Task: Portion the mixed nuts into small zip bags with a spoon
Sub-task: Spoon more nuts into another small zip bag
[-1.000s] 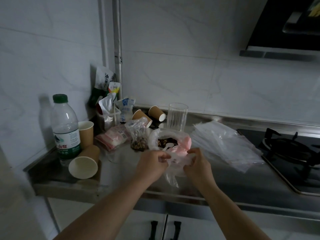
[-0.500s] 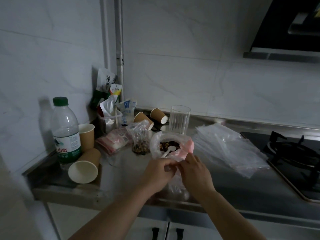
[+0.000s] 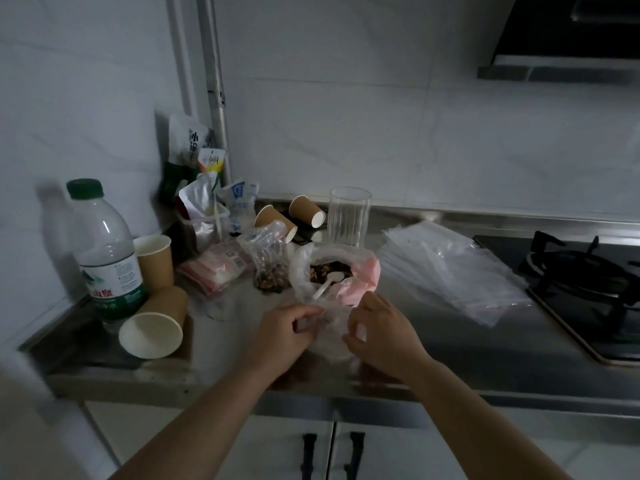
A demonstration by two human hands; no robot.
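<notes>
Both hands, left [image 3: 284,332] and right [image 3: 377,332], pinch a clear zip bag [image 3: 330,336] between curled fingers, just before the nut bag [image 3: 304,268] holding the spoon [image 3: 329,284].

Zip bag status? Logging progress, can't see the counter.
Both hands, left and right, pinching small zip bag. Spoon resting in nut bag. Nothing blocking.

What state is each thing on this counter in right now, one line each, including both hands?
Big nut bag: open, upright, spoon inside.
White spoon: resting in the nuts, handle toward the person.
Small zip bag: clear, pinched by both hands.
Left hand: fingers curled on the bag.
Right hand: fingers curled on the bag.
Filled bag: upright, nuts inside.
Water bottle: upright, capped.
Front paper cup: lying on its side.
Glass: upright.
</notes>
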